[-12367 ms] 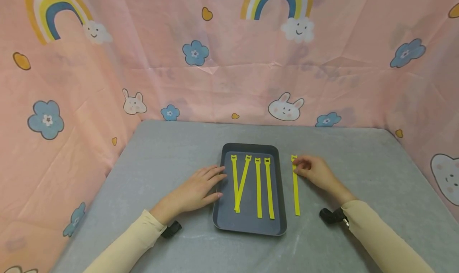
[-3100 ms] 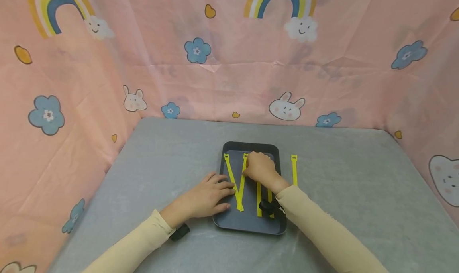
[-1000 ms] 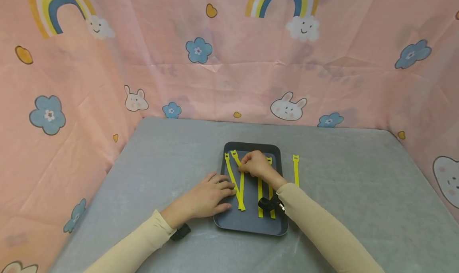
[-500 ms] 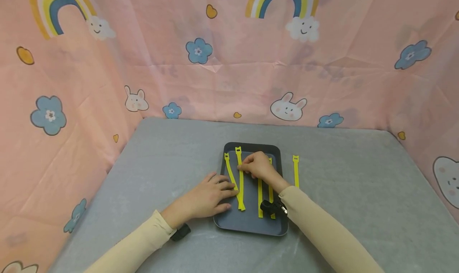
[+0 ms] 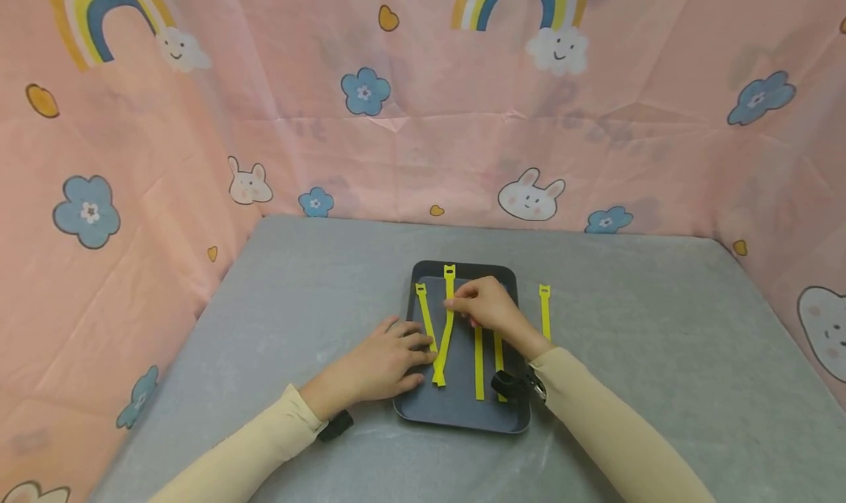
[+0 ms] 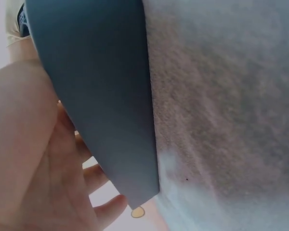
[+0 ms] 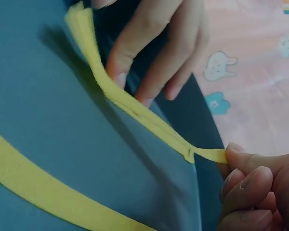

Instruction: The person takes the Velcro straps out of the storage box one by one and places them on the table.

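Note:
My right hand [image 5: 489, 305] pinches a yellow hook-and-loop cable tie [image 5: 449, 286] between thumb and forefinger; its slotted head points to the tray's far rim. A second yellow tie [image 5: 424, 308] lies slanted to its left, and their near ends meet. My left hand [image 5: 373, 363] reaches over the left wall of the dark grey tray [image 5: 456, 415], fingers extended beside those ties. In the right wrist view, the pinched tie [image 7: 139, 115] arches above the tray floor and runs past the left fingers [image 7: 130, 57]. In the left wrist view, the left palm [image 6: 38, 159] faces the tray's outer wall [image 6: 111, 96].
Two more ties, one left [image 5: 479, 363] and one right [image 5: 499, 349], lie in the tray, partly under my right hand and wrist. Outside, another tie [image 5: 545, 312] rests on the grey table [image 5: 317, 283]. Pink printed cloth [image 5: 423, 150] surrounds the table.
The right hand has left the tie outside the tray and now holds one inside. Over the last second that tie's head has swung right. The left hand has shifted further over the tray.

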Available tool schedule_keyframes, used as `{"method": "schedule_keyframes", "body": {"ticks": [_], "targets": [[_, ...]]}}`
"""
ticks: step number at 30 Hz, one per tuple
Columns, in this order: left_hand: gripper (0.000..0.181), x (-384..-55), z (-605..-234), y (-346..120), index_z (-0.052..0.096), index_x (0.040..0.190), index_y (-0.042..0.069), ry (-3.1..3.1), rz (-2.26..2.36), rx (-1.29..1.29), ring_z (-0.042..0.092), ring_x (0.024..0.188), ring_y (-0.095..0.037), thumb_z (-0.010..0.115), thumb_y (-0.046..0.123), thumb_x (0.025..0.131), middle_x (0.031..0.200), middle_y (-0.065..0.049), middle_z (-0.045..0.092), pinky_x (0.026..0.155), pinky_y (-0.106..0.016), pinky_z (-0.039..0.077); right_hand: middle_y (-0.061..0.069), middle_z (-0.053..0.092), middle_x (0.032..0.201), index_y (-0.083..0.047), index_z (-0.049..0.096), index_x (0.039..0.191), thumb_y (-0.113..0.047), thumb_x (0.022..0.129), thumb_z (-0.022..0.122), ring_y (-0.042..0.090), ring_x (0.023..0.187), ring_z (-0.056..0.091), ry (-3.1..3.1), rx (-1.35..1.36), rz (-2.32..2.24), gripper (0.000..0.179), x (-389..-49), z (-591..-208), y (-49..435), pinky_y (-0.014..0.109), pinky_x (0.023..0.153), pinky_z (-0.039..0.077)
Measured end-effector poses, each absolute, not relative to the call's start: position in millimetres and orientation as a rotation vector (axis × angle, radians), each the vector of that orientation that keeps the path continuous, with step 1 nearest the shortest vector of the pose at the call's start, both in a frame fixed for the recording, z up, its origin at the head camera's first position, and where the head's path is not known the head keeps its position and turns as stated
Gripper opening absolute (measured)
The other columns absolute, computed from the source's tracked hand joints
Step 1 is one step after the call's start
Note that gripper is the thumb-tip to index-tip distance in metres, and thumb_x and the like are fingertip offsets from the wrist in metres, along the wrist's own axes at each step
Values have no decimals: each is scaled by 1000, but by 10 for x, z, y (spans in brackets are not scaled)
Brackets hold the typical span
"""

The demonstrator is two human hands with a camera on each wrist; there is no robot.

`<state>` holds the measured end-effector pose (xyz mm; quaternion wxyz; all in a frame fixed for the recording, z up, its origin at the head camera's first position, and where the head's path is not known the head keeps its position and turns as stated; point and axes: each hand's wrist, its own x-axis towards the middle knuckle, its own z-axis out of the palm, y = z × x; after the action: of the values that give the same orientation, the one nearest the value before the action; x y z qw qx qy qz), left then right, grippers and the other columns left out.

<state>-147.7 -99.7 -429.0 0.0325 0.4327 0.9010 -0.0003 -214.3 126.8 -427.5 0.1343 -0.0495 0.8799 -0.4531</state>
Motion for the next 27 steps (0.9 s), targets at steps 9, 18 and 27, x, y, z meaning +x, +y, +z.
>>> {"method": "schedule_keyframes", "body": {"ticks": [9, 18, 27], "targets": [[35, -1448, -4272, -976, 68, 128, 25, 2815, -61, 1357, 50, 137, -25, 60, 39, 97, 140, 4, 61, 117, -54, 35, -1, 48, 52, -2, 73, 98, -24, 93, 69, 12, 44, 40, 2400, -184, -1504, 24, -2132, -4158, 1462, 24, 45, 33], [33, -1446, -4258, -960, 70, 126, 25, 2827, -64, 1390, 51, 135, -26, 61, 35, 96, 139, 2, 62, 116, -52, 37, -7, 47, 56, 2, 68, 103, -28, 96, 66, 8, 45, 38, 2357, -152, -1619, 30, -2141, -3977, 1673, 26, 47, 33], [34, -1438, -4257, -960, 69, 128, 24, 2826, -50, 1388, 50, 136, -27, 61, 33, 96, 139, 1, 62, 116, -52, 37, -7, 46, 56, 1, 67, 102, -31, 96, 66, 9, 47, 40, 2363, -123, -1653, 33, -2104, -3766, 1825, 28, 50, 35]]}}
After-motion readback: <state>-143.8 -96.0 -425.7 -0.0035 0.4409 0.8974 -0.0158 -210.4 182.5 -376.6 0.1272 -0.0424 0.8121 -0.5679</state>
